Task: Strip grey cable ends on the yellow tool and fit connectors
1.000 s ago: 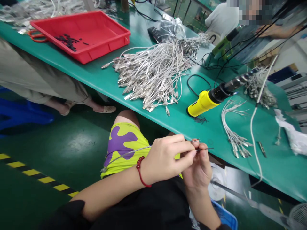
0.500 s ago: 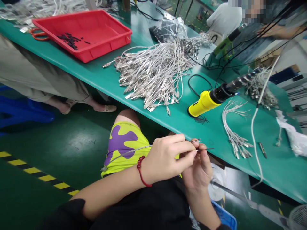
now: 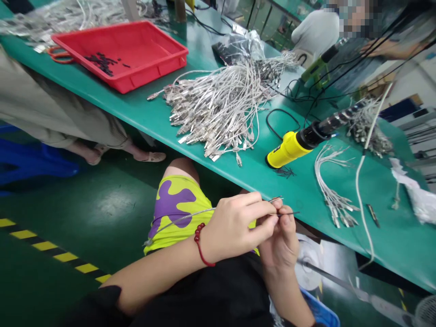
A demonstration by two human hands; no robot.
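My left hand [image 3: 241, 222], with a red bead bracelet on its wrist, pinches a thin grey cable [image 3: 184, 217] that trails back over my lap. Close against it, my right hand [image 3: 281, 236] holds a thin dark piece [image 3: 291, 213] between thumb and fingertip, its end sticking out to the right. The cable's fine wire ends show above my fingertips. Both hands are over my lap at the table's edge. Beyond them lie a yellow heat gun [image 3: 288, 150], several short dark pieces [image 3: 285, 172] and a small bunch of white cables [image 3: 332, 195].
A big heap of cables [image 3: 218, 109] covers the middle of the green table [image 3: 136, 113]. Left of it sits a red tray [image 3: 146, 75] with black bits, beside orange scissors [image 3: 60, 55]. A pen-like object [image 3: 373, 215] lies right. Other people are at the left and far side.
Both hands have shifted very slightly left, still together, and the dark piece has moved with them. The view has tilted a little.
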